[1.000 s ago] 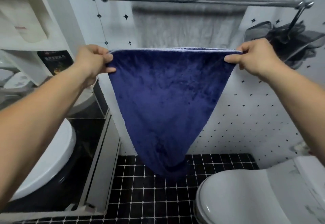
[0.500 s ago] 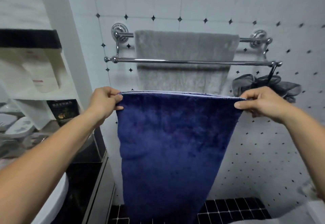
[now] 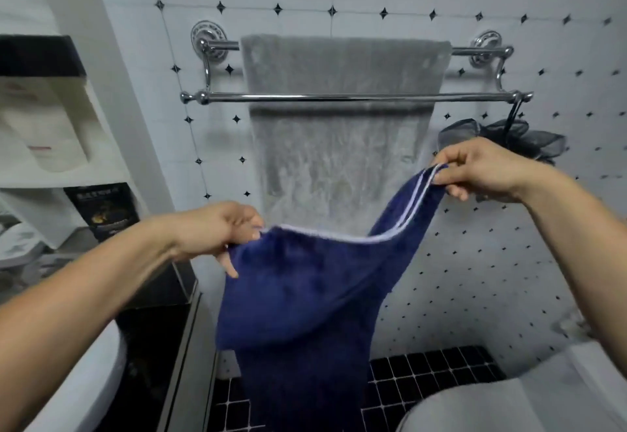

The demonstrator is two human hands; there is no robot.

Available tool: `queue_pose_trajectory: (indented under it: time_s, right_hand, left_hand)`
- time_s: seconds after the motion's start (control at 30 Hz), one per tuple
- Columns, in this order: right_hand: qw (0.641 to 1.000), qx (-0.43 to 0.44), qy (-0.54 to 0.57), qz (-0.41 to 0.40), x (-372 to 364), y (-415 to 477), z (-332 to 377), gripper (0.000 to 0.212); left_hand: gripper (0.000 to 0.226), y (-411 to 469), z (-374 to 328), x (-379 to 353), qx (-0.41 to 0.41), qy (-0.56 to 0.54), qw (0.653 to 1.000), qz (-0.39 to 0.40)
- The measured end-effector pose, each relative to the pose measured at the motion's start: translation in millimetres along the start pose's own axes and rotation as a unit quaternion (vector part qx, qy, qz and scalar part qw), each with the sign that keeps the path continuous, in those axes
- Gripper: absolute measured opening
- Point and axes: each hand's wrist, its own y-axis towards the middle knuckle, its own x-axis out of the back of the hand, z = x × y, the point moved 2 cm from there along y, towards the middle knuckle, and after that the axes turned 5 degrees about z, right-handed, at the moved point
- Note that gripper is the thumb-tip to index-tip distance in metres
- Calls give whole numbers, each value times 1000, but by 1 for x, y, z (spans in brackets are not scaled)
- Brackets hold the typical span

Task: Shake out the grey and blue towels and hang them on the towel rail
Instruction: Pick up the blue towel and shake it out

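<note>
A dark blue towel [image 3: 302,312] with a white-edged top hem hangs slack between my hands, below the rail. My left hand [image 3: 217,231] pinches its left top corner, low and near the middle. My right hand [image 3: 481,170] pinches the right top corner, held higher. The grey towel [image 3: 339,146] is draped over the back bar of the chrome double towel rail [image 3: 356,97] on the wall. The front bar of the rail is bare and crosses in front of the grey towel.
A dark mesh bath sponge [image 3: 529,139] hangs from a hook at the rail's right end. A white toilet lid [image 3: 509,404] is at bottom right, a white basin [image 3: 84,391] and a dark counter at bottom left, shelves [image 3: 51,180] on the left wall.
The view has tilted up, so the rail sits lower in frame. My left hand dropped and moved inward while my right stayed higher; the blue towel's top edge went from taut and level to slack and slanted.
</note>
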Motion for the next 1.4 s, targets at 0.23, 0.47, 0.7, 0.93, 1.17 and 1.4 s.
queue_pose_trajectory:
  time_s: [0.23,0.47,0.7,0.93,1.17,1.4]
  right_hand:
    - [1000,19,13,8,-29,11,-4,15]
    - [999,26,10,-43,-22,15,-22,12]
    - [998,19,6,-53,-24,18,-24,12]
    - [998,22,3,-66,-22,19,-22,16]
    - [986,-21,142,-86,-19,25,-32,16]
    - [948,-75,295,-97,-5,28,-32,12]
  left_hand:
    - [26,30,8,40,-43,-100,937,-331]
    - [29,26,12,63,-63,-82,921,-375]
    - [29,26,16,59,-66,-86,927,-359]
    - [26,23,18,61,-66,-92,927,-356]
    - [17,30,17,56,-76,-134,921,-358]
    - [2,34,-11,55,-116,-177,930,-300]
